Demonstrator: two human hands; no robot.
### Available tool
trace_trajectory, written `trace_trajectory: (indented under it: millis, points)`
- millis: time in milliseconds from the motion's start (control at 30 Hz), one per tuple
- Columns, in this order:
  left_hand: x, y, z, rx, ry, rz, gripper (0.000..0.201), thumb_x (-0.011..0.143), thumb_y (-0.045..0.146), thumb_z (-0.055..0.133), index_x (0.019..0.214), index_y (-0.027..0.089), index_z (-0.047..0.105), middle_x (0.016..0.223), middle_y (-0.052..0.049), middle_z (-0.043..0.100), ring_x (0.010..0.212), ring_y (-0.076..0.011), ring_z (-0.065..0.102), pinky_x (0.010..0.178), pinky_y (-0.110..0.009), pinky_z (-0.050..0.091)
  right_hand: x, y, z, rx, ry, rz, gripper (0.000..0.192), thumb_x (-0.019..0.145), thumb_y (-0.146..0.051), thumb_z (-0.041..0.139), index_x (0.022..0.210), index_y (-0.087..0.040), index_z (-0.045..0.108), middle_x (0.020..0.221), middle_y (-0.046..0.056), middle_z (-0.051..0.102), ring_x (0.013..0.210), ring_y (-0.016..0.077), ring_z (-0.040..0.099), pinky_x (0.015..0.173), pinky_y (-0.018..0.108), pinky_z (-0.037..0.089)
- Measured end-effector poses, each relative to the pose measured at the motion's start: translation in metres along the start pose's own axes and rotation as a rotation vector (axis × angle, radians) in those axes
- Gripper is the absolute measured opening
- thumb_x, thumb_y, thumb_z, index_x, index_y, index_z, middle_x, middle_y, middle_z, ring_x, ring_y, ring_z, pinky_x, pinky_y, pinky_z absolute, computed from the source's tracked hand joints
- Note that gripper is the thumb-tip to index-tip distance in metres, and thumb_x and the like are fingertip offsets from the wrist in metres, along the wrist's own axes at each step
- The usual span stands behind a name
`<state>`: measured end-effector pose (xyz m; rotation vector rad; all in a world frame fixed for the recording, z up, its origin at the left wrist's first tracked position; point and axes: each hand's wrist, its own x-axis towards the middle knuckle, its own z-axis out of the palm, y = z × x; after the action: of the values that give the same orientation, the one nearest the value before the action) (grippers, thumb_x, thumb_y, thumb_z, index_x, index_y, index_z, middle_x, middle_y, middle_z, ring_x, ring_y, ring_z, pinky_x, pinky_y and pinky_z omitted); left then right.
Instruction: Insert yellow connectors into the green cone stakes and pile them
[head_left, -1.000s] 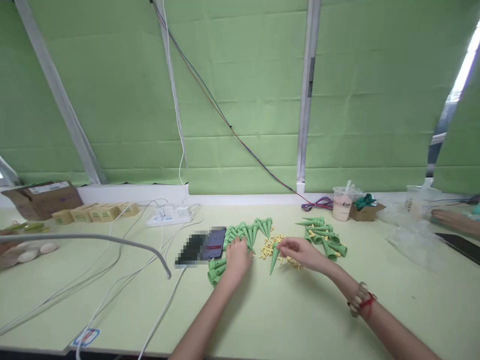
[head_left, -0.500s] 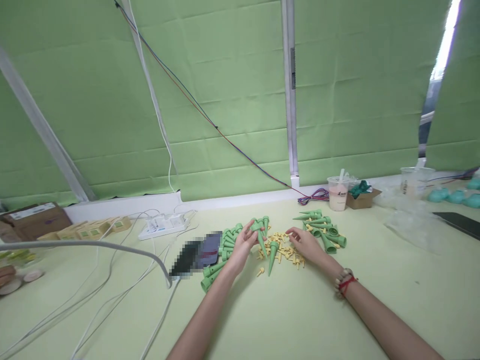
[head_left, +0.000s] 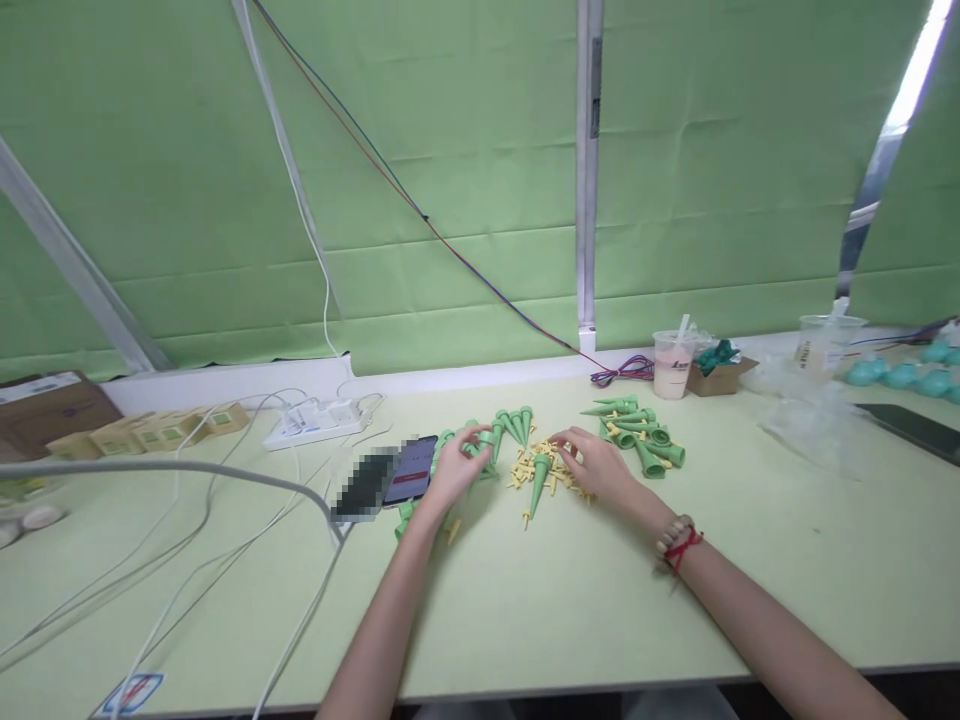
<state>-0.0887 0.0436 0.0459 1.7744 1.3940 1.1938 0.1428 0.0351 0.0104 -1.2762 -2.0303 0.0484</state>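
Note:
My left hand is closed, with thumb and fingers around a green plastic spike. Other green spikes lie under and behind this hand, partly covered by it. At the far edge of a heap of small yellow plastic plugs, my right hand has its fingertips bent together; what is between them is too small to make out. One green spike lies on the heap between both hands, point towards me. A loose yellow plug is beside my left wrist.
More green spikes are piled to the right. Phones, a power strip and loose white cables are on the left. A drink cup, a small cardboard box and clear plastic bags stand at the back right.
My left hand has moved left with the green spike, over the spikes beside the phones. My right hand has shifted slightly towards the middle of the plugs. The camera view has tilted down.

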Motion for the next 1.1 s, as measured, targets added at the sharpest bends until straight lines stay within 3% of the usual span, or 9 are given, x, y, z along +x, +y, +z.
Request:
trace_trajectory:
  millis: [100,267,333,433,533,667,800,1000,1100]
  points:
    - [-0.011,-0.007,0.014,0.419,-0.143,0.078,0.035,0.07,0.021,0.059,0.103,0.02,0.066,0.097,-0.008,0.063,0.081,-0.0211,0.059,0.071,-0.032,0.044,-0.002,0.007,0.005,-0.025,-0.03,0.003,0.032,0.084,-0.01,0.042,0.107,-0.02,0.061,0.106,0.006,0.063,0.091,0.0162,0.06,0.076,0.026,0.043]
    - [-0.031,-0.003,0.057,0.717,0.004,0.34,0.036,0.078,0.027,0.053,0.113,0.021,0.059,0.108,-0.011,0.057,0.106,-0.027,0.049,0.091,-0.042,0.034,-0.003,0.01,0.01,-0.033,-0.002,0.07,0.028,0.084,-0.011,0.043,0.106,-0.017,0.06,0.104,0.007,0.064,0.085,0.0157,0.06,0.079,0.028,0.043]
    - [-0.034,-0.003,0.069,0.677,-0.069,0.334,0.04,0.076,0.037,0.058,0.113,0.023,0.058,0.104,-0.009,0.06,0.102,-0.0263,0.051,0.09,-0.042,0.035,-0.002,0.008,0.012,-0.027,0.024,0.09,0.025,0.085,-0.014,0.043,0.103,-0.017,0.061,0.101,0.006,0.064,0.084,0.0156,0.06,0.076,0.027,0.044]
    - [-0.03,-0.01,0.077,0.622,-0.135,0.291,0.041,0.076,0.024,0.06,0.116,0.02,0.057,0.097,-0.008,0.063,0.094,-0.025,0.055,0.087,-0.041,0.036,-0.002,0.007,0.013,-0.02,0.046,0.092,0.024,0.085,-0.014,0.043,0.1,-0.017,0.061,0.099,0.005,0.065,0.084,0.0157,0.06,0.074,0.027,0.044]
    - [-0.021,-0.019,0.071,0.434,-0.061,0.236,0.04,0.074,0.01,0.056,0.114,0.016,0.058,0.086,-0.007,0.064,0.081,-0.0207,0.057,0.079,-0.035,0.04,-0.002,0.008,0.013,-0.011,0.061,0.102,0.023,0.084,-0.014,0.044,0.099,-0.018,0.061,0.097,0.004,0.065,0.085,0.016,0.059,0.074,0.026,0.043]
    - [-0.01,-0.02,0.059,0.047,0.138,0.111,0.021,0.078,0.021,0.052,0.096,0.014,0.061,0.076,-0.005,0.061,0.065,-0.0164,0.055,0.063,-0.029,0.042,-0.001,0.013,0.011,-0.021,0.057,0.119,0.023,0.085,-0.016,0.044,0.099,-0.019,0.062,0.095,0.004,0.066,0.082,0.0155,0.06,0.073,0.026,0.043]
    - [-0.007,-0.012,0.057,-0.316,0.251,-0.07,0.031,0.07,0.025,0.06,0.098,0.016,0.051,0.079,-0.004,0.06,0.059,-0.0136,0.056,0.054,-0.025,0.041,-0.001,0.018,0.01,-0.027,0.032,0.139,0.023,0.084,-0.015,0.045,0.096,-0.019,0.064,0.095,0.004,0.066,0.076,0.0141,0.06,0.071,0.025,0.042]
    - [-0.017,0.006,0.054,-0.495,0.213,-0.246,0.034,0.068,0.017,0.054,0.101,0.017,0.046,0.061,0.003,0.055,0.046,-0.0084,0.047,0.05,-0.022,0.037,-0.001,0.006,-0.004,-0.051,-0.082,0.092,0.019,0.083,-0.026,0.051,0.092,-0.021,0.067,0.082,0.001,0.069,0.075,0.0151,0.061,0.065,0.025,0.039]
    - [-0.023,0.013,0.051,-0.525,0.203,-0.233,0.039,0.071,0.021,0.051,0.11,0.018,0.042,0.049,0.009,0.04,0.039,-0.0071,0.035,0.044,-0.021,0.028,-0.001,0.003,-0.014,-0.069,-0.144,0.155,0.025,0.081,-0.044,0.055,0.08,-0.023,0.069,0.066,0.0,0.067,0.065,0.0154,0.061,0.056,0.024,0.035]
